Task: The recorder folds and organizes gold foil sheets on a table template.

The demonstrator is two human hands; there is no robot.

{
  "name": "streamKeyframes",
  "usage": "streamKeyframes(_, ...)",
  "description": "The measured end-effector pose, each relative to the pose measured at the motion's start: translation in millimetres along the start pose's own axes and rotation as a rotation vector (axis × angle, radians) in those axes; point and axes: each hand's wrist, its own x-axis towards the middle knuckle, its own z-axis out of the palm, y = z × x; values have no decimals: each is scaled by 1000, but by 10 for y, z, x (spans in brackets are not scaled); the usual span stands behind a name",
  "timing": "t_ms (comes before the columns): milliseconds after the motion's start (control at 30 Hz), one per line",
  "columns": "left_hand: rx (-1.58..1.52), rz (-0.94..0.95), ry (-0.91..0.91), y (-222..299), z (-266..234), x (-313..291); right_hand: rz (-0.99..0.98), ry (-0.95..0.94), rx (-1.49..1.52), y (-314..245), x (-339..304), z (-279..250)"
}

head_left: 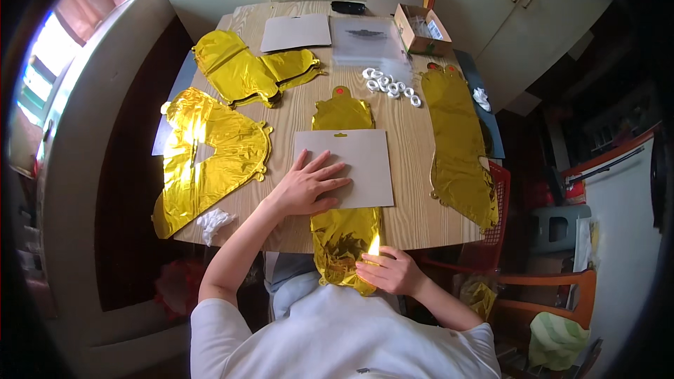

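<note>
Left hand (312, 186): fingers spread, flat on the grey card (365, 172). Right hand (394, 271): fingers close together at the central gold foil (342, 226); pinching cannot be confirmed, thumb unclear. Card placement appears done; the foil lies beneath, both ends extending uncovered, the near one past the table (286, 121). Three outlying foil pieces (456, 142), two left, one right, carry no card. Foil's middle hidden.

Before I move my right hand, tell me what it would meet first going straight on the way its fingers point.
The gold foil piece lying partly beneath the grey card: your right hand points leftward and seems to touch that foil, though exact depth is hard to judge.
</note>
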Motion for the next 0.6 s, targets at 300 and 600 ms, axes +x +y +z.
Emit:
streamKeyframes(300, 2, 15, -33, 34, -50, 8, 136, -202, -186, 296, -7, -64)
streamKeyframes(600, 6, 9, -14, 35, -37, -5, 271, -461, 214, 651, 185, -325)
